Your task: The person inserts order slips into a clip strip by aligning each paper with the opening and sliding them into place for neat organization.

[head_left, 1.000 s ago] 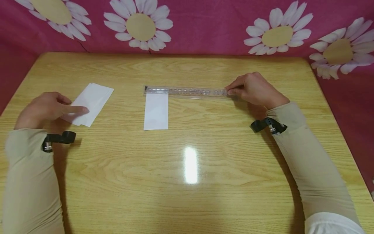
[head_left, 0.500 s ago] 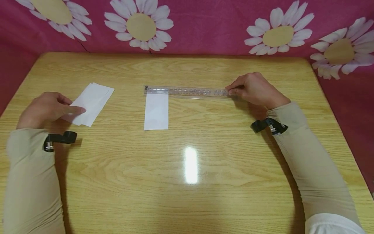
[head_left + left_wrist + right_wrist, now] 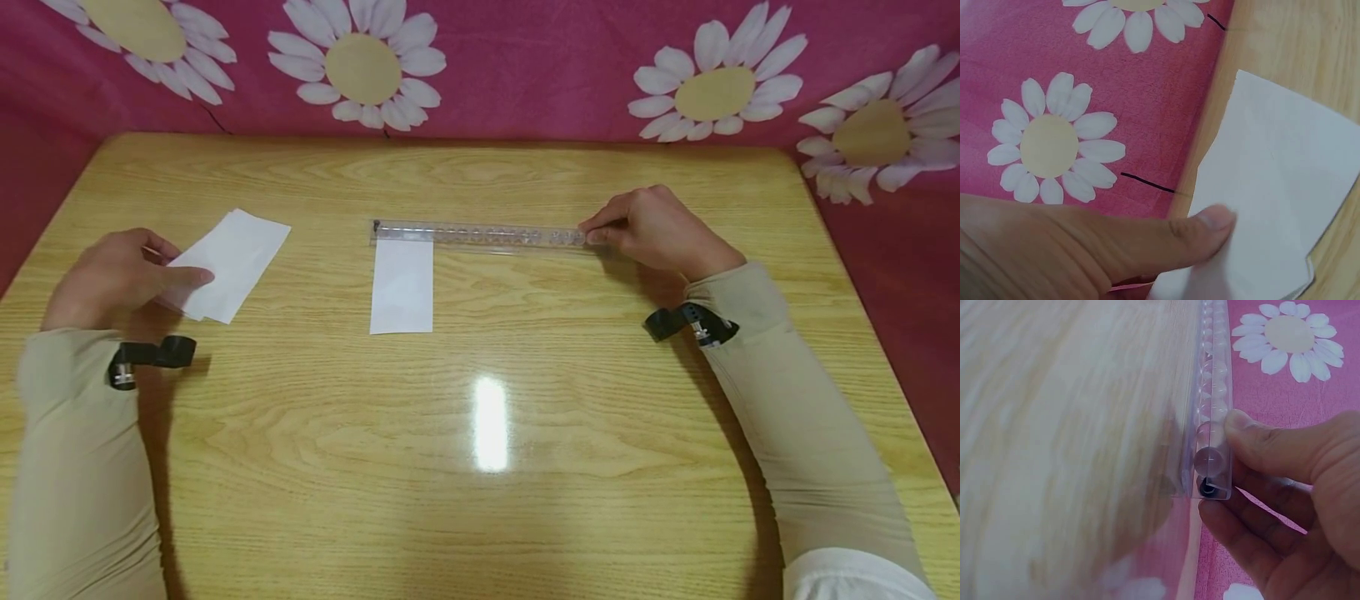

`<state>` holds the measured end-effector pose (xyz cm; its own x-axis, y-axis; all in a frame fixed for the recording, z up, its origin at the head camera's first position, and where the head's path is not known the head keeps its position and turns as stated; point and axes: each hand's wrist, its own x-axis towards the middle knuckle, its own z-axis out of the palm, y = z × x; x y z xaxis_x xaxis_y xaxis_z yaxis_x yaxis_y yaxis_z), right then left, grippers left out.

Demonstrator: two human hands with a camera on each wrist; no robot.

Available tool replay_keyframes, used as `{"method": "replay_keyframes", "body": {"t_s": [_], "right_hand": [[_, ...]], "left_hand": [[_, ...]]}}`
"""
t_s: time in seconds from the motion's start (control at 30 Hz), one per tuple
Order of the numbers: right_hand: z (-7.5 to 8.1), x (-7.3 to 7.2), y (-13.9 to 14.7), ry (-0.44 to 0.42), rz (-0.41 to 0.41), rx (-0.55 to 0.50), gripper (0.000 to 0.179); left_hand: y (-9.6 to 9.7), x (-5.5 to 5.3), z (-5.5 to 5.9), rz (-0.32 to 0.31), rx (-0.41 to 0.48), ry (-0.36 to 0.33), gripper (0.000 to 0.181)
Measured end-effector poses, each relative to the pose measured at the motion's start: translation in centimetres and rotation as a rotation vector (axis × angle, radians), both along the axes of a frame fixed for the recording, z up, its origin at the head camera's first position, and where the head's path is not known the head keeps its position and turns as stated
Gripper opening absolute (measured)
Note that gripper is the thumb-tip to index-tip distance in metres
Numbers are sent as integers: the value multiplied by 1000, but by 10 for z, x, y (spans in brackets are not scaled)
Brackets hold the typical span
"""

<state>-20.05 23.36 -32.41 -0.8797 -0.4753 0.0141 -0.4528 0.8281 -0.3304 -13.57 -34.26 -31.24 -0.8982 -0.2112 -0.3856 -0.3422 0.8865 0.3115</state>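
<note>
At the left of the head view my left hand (image 3: pixel 116 275) pinches a small stack of white paper slips (image 3: pixel 242 254), thumb on top and fingers underneath. Its thumb presses on the upper sheet (image 3: pixel 1272 156) in the left wrist view. A single white paper slip (image 3: pixel 402 290) lies upright on the table, its far end under a long clear plastic case (image 3: pixel 487 236). My right hand (image 3: pixel 660 229) pinches the right end of that case between thumb and fingers. Clear balls (image 3: pixel 1210 461) sit in a row inside it, with a small dark piece (image 3: pixel 1208 486) at the end.
The wooden table (image 3: pixel 337 433) has a bright light reflection near its middle. A pink cloth (image 3: pixel 525 67) with large daisies hangs behind it and down both sides. Black wrist cameras (image 3: pixel 177 352) are strapped over both sleeves.
My left thumb has drawn back slightly to the left, and the upper slip has shifted left over the others. My right hand, the clear case and the single slip have stayed put.
</note>
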Motion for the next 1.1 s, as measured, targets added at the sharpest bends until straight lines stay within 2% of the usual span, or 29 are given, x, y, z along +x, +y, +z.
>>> {"method": "replay_keyframes", "body": {"t_s": [0.2,0.47,0.73,0.93,1.1], "right_hand": [[1,2,-1,-8,-6,-3,19],[1,1,-1,-4,-1,-4,17],[1,1,-1,0,2,-6,17],[1,0,-1,7,6,-4,17],[0,1,-1,-1,-5,-3,17]], "left_hand": [[1,-1,1,-1,-25,38,77],[2,-1,3,15,-10,26,78],[-2,-1,4,-20,-25,36,76],[-2,-2,4,-59,-15,60,69],[1,-5,2,-73,2,47,62]]}}
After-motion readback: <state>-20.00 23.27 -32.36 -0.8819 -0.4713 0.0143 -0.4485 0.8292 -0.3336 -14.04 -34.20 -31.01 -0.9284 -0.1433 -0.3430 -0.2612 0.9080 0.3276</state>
